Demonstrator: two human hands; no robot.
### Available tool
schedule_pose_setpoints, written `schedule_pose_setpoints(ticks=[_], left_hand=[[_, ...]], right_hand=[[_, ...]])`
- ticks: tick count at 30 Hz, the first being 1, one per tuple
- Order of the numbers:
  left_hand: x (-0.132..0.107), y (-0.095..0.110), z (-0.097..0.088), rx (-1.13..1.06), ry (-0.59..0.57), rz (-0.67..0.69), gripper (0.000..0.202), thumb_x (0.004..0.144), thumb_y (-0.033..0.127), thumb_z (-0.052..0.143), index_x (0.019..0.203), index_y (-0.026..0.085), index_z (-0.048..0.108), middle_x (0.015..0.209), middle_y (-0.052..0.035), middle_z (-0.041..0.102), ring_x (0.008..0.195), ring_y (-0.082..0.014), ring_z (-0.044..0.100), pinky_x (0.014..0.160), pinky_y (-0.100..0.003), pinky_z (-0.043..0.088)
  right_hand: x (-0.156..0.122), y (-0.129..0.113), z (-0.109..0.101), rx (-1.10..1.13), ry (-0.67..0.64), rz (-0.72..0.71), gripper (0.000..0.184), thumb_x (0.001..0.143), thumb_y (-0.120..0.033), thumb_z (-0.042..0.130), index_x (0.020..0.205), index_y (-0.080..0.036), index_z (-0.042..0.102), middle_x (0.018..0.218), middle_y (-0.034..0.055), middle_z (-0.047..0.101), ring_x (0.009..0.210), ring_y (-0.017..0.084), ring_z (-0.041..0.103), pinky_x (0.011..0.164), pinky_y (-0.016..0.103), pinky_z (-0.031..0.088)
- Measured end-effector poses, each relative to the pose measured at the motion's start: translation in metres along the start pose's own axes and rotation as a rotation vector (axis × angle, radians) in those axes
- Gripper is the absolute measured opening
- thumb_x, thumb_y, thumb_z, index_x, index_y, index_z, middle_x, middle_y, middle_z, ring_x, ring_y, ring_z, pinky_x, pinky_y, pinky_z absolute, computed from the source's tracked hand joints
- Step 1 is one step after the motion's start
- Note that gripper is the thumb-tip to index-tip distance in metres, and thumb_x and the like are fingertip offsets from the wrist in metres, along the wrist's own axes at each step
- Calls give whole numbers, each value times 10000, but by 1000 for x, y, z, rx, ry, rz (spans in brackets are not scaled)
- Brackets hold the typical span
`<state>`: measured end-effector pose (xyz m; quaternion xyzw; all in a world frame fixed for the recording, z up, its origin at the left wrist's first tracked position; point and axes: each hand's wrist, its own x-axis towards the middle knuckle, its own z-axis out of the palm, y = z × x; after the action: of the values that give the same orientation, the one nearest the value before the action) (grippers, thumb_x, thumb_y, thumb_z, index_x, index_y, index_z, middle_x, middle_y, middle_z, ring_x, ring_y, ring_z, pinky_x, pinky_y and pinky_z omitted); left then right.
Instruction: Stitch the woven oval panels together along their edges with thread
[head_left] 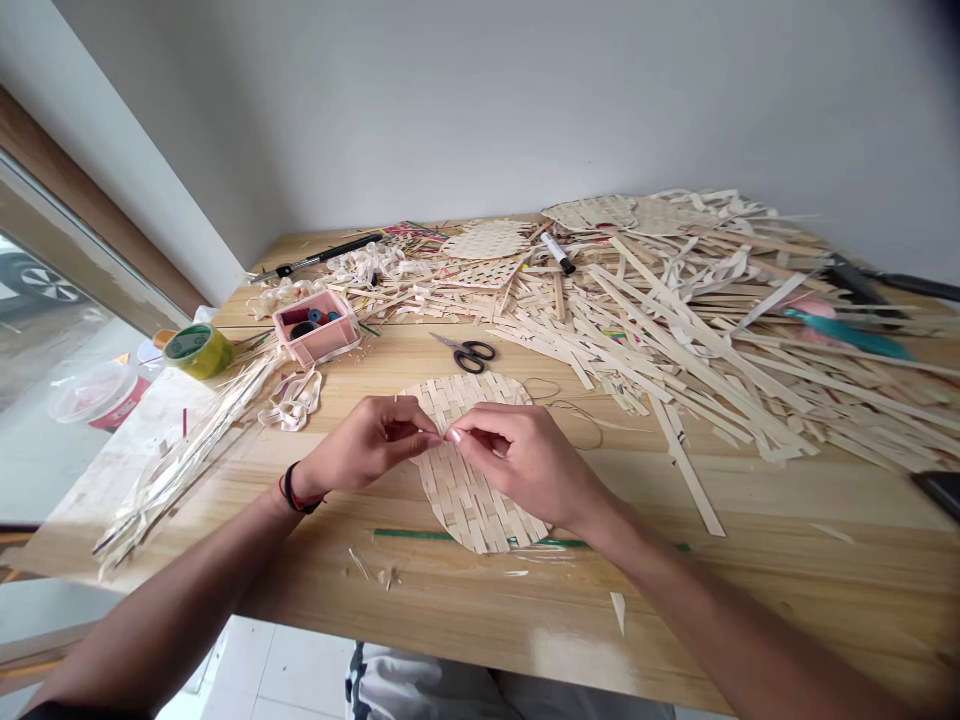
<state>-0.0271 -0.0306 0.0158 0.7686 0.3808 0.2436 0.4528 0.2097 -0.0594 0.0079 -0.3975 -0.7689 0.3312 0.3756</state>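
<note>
A round woven bamboo mat [465, 495] lies flat on the wooden table [787, 590] in front of me. My left hand [371, 440] and my right hand [517, 455] hover over its middle, fingertips pinched together and meeting at one point. Whatever they pinch is too fine to make out; a thin thread loops off to the right of the mat. A black and red band circles my left wrist. Black-handled scissors [466, 352] lie just beyond the mat. A green strip [409, 535] lies under the mat's near edge.
A big heap of bamboo strips [697, 320] covers the right and back of the table, with other woven discs [486, 240]. A pink box [315, 326], a tape roll [196, 350], a marker [559, 254], a black lighter [319, 258] and a strip bundle [187, 450] lie left and behind.
</note>
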Motion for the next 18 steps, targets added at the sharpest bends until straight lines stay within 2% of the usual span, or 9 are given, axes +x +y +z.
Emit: schedule_pose_setpoints(ticks=[7,14,18], left_hand=[[0,1,-1,-5,-14,-9,338,1005,441,749,918,118,797,754,-11,645,654,-106,445,602,-253,351],[1,1,-1,-38,-17,-23,344,985,441,772,913,105,795,762,-25,652,667,-112,474,620,-257,373],[1,1,-2,-98,-37,-51,329,980,417,767,926,94,794,798,-51,689,691,-123,528,646,-263,412]], right_hand=[[0,2,0,-7,19,1,225,964,-103,594,812,-173,744,751,1,702,633,118,535,647,286,384],[2,2,-1,-46,15,3,230,1012,-153,595,838,-175,744,760,9,703,650,131,554,643,290,395],[2,0,-4,-27,9,-20,170,1008,-143,630,925,-175,775,880,20,770,713,127,623,664,268,438]])
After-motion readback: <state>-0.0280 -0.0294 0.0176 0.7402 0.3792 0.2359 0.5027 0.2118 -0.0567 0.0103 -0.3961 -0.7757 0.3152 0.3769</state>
